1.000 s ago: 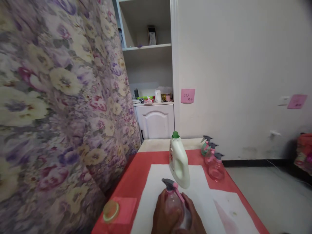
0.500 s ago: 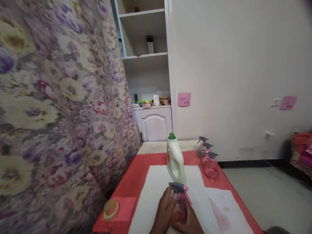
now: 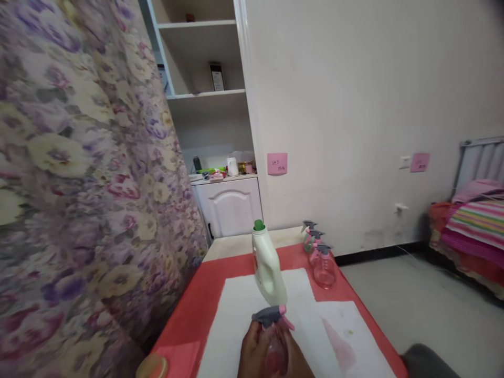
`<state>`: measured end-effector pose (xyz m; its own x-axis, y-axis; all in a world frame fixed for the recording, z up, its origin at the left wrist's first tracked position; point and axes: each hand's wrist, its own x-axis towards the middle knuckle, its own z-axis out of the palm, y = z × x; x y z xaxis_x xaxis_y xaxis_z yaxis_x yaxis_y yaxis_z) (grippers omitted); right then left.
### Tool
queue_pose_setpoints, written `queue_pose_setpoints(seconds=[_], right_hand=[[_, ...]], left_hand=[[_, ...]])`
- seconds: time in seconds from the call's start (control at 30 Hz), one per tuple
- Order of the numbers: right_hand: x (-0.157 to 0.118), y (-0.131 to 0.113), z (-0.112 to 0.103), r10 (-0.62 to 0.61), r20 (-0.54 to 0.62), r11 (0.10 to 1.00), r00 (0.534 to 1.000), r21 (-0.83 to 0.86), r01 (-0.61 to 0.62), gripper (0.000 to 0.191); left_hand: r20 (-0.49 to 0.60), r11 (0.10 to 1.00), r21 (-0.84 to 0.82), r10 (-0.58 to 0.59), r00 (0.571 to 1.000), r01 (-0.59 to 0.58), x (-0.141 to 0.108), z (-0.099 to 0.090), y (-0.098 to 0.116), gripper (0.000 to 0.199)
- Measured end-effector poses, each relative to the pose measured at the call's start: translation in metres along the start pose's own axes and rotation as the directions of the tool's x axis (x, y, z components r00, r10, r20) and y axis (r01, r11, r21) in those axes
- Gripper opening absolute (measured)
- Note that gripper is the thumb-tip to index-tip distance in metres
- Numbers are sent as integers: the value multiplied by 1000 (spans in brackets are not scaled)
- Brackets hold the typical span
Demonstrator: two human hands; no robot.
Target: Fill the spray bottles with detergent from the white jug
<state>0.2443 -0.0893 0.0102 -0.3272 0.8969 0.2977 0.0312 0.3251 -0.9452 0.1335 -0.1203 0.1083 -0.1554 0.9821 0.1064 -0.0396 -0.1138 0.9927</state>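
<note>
A clear pink spray bottle (image 3: pixel 275 358) with a grey and pink trigger head (image 3: pixel 268 315) is held upright at the near edge of the table. Fingers of my left hand (image 3: pixel 252 350) close round its neck and left side. On the other side, my right hand (image 3: pixel 294 353) wraps the bottle's body, partly hiding it. Just beyond them stands a pale green detergent jug (image 3: pixel 270 268) with a green spout and no cap on it. At the lower left lies a round yellowish lid (image 3: pixel 153 366), cut off by the frame's edge.
Several spray bottles (image 3: pixel 325 270) stand in a row along the table's right edge. White paper sheets (image 3: pixel 228 310) cover part of the red tabletop (image 3: pixel 189 294); one has a pink stain. A floral curtain (image 3: pixel 86 210) hangs at the left, and a shelf cabinet (image 3: pixel 232 205) stands behind.
The view has swung to the right, bringing more of the bed into sight. The spray bottle has turned slightly in my hands, its trigger head tilting; both hands keep hold of it.
</note>
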Motion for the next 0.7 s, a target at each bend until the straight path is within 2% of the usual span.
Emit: queue_pose_setpoints(seconds=[0.1, 0.17, 0.27, 0.33, 0.4, 0.57, 0.63, 0.7], right_hand=[[3, -4, 0, -51, 2, 997, 999, 65, 51, 93], [5, -6, -1, -77, -4, 992, 997, 96, 77, 88], [6, -7, -2, -68, -24, 991, 997, 112, 70, 84], [7, -5, -3, -74, -28, 990, 997, 115, 77, 84], [8, -2, -3, -96, -17, 988, 995, 121, 98, 87], [11, 5, 0, -123, -19, 981, 992, 150, 124, 93], [11, 7, 2, -126, -34, 981, 992, 148, 129, 91], [10, 11, 2, -123, -50, 983, 991, 129, 128, 86]], left_hand=[[-117, 999, 43, 11, 993, -6, 4, 5, -2, 36], [-102, 996, 87, 35, 994, -26, 6, 4, 0, 37], [13, 993, 100, 60, 998, -61, 7, -3, 5, 50], [60, 996, 83, 38, 997, -43, 6, -8, 8, 55], [40, 998, 69, 7, 999, -9, 5, -9, 9, 52], [-149, 998, 67, 0, 989, 10, 4, 4, 12, 44], [-151, 998, 69, 6, 989, 5, 3, 7, 16, 45], [-82, 998, 59, 10, 997, -5, 3, 4, 19, 48]])
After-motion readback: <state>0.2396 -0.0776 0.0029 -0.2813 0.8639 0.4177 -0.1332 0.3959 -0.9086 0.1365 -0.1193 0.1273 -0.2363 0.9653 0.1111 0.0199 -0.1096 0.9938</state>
